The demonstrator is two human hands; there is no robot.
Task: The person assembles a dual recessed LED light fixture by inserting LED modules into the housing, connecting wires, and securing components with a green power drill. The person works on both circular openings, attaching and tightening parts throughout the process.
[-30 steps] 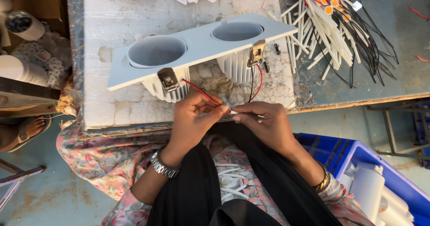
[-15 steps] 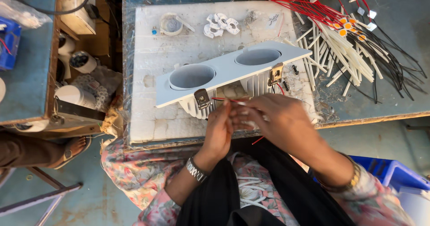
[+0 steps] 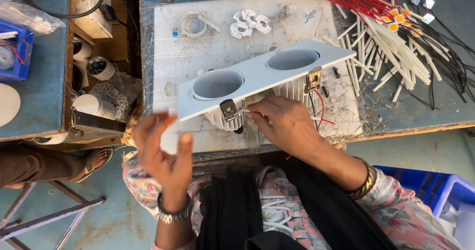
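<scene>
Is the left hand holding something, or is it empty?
Empty: the left hand is raised, fingers spread, clear of the white twin-hole lamp housing.

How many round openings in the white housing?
2. Both in the white housing: left opening above the spring clip; right opening near the far end. The right hand hides neither.

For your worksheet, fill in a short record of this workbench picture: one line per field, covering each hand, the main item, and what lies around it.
Main item: white twin-hole light housing on a white slab
Right hand: resting at the housing's near edge, fingers by a metal spring clip; a grasp cannot be made out
Left hand: raised off the bench, open, blurred, holding nothing
Wires: red wire beside the right hand
Right of slab: white sleeves, red and black leads
Far edge: white plastic clips
</scene>
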